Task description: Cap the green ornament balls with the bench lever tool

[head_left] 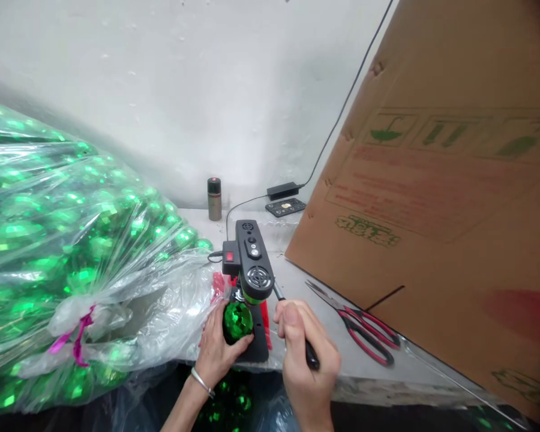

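A shiny green faceted ball (238, 320) sits at the base of a small black machine (255, 264), below its overhanging head. My left hand (219, 346) wraps around the ball from the left, thumb along its near side. To the right of the machine, my right hand (306, 354) is closed around a black handle (312, 355). A thin metal rod (278, 290) runs from that handle up to the side of the machine's head; where it joins is hidden. Red material (265, 324) shows under the black base.
A big clear bag (72, 240) of green balls fills the left, tied with pink ribbon. Red-and-black scissors (364, 330) lie on the right beside a leaning cardboard box (432, 198). Behind stand a small bottle (214, 201), a power adapter (283, 191) and a phone (285, 207).
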The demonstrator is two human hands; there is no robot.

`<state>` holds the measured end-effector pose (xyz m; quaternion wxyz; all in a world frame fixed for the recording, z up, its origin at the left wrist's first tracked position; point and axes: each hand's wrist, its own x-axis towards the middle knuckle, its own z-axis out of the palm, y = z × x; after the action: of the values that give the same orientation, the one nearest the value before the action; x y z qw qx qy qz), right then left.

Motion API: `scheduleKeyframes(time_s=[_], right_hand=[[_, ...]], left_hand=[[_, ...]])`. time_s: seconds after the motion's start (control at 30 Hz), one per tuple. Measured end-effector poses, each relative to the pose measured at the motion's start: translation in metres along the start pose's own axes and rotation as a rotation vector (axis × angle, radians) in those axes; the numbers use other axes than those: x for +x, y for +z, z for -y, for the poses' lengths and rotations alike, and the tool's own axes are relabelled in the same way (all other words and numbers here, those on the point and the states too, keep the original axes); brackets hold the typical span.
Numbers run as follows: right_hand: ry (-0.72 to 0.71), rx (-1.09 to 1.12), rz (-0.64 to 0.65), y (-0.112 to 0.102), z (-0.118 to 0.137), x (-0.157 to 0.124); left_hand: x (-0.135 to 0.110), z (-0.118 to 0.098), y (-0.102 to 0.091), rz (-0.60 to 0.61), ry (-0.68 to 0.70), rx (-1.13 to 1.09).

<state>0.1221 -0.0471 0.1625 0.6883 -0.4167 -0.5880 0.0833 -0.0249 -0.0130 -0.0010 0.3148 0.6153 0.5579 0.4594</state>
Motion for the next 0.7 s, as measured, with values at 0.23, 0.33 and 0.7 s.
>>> scheduleKeyframes(time_s=[0.23,0.33,0.7], right_hand=[[-0.007,0.018,0.000,0.000,0.001,-0.001],[-0.002,0.026,-0.006,0.000,0.001,-0.001],[-0.007,0.018,-0.071,0.005,-0.013,-0.021]], left_hand=[[0.001,-0.003,0.020,0.067,0.053,-0.014],[0.001,0.001,0.024,0.069,0.031,-0.051],[0.006,-0.004,0.023,0.094,0.115,0.022]])
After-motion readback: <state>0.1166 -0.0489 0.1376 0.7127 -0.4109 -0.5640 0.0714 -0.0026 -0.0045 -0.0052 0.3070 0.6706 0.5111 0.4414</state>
